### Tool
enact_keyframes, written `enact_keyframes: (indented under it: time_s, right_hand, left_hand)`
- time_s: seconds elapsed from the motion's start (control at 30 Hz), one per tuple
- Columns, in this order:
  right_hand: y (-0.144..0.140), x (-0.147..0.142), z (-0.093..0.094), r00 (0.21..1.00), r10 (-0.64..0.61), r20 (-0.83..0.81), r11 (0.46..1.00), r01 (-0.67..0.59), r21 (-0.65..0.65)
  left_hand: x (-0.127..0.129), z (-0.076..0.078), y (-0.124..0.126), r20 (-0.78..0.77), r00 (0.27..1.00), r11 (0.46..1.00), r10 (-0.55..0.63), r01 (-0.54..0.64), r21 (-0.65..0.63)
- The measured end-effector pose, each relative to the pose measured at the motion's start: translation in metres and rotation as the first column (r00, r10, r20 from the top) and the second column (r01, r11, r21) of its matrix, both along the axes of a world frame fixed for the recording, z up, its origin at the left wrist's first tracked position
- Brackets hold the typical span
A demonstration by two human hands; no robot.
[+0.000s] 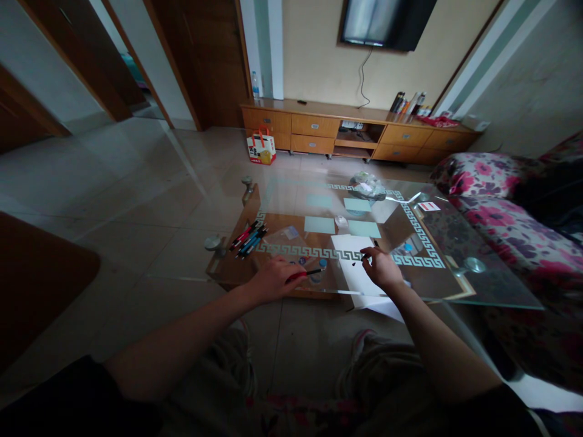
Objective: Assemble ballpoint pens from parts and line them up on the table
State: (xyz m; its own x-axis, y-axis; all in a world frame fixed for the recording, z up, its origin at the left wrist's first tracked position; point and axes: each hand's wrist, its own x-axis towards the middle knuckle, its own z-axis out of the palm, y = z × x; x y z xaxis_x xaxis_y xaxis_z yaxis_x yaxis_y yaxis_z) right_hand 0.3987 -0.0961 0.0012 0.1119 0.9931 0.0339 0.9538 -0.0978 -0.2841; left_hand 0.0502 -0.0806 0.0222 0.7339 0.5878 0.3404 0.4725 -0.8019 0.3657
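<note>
Over the near edge of the glass table (319, 288), my left hand (273, 280) is closed on a red pen (297, 276), its dark end pointing right. My right hand (382, 268) pinches a small black piece (365, 257) that looks like a pen cap; the fingers partly cover it. Under and beside that hand lies a white sheet of paper (353, 279), and a tiny dark shape (354, 264) shows against it. To the left, a bunch of red, blue and black pens (249, 240) rests on the glass, next to a clear plastic sleeve (286, 237).
A crumpled plastic bag (367, 185) sits at the table's far side, with a small white object (340, 223) nearer. A red-and-white card (429, 207) lies at right. Beyond are a paper carrier bag (261, 149) and a wooden TV cabinet (314, 126). A flowered sofa (496, 212) borders the right.
</note>
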Motion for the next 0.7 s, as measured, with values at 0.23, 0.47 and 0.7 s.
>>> enact_keyframes:
  time_s: [0.23,0.47,0.7]
  right_hand:
    - [-0.002,0.002,-0.004,0.999,0.035,0.036,0.999,-0.034,-0.007]
    - [-0.01,-0.012,0.022,0.998,0.0,0.062,0.99,-0.009,0.144]
    - [-0.032,-0.075,0.044,0.942,0.323,-0.088,0.921,-0.292,0.257]
  left_hand:
    - [0.0,-0.004,0.001,0.012,1.0,1.0,-0.003,0.003,0.016]
    - [0.001,-0.005,0.001,0.034,0.999,1.0,0.015,-0.016,0.011]
    - [0.0,-0.008,0.002,0.035,0.999,1.0,-0.017,0.017,0.005]
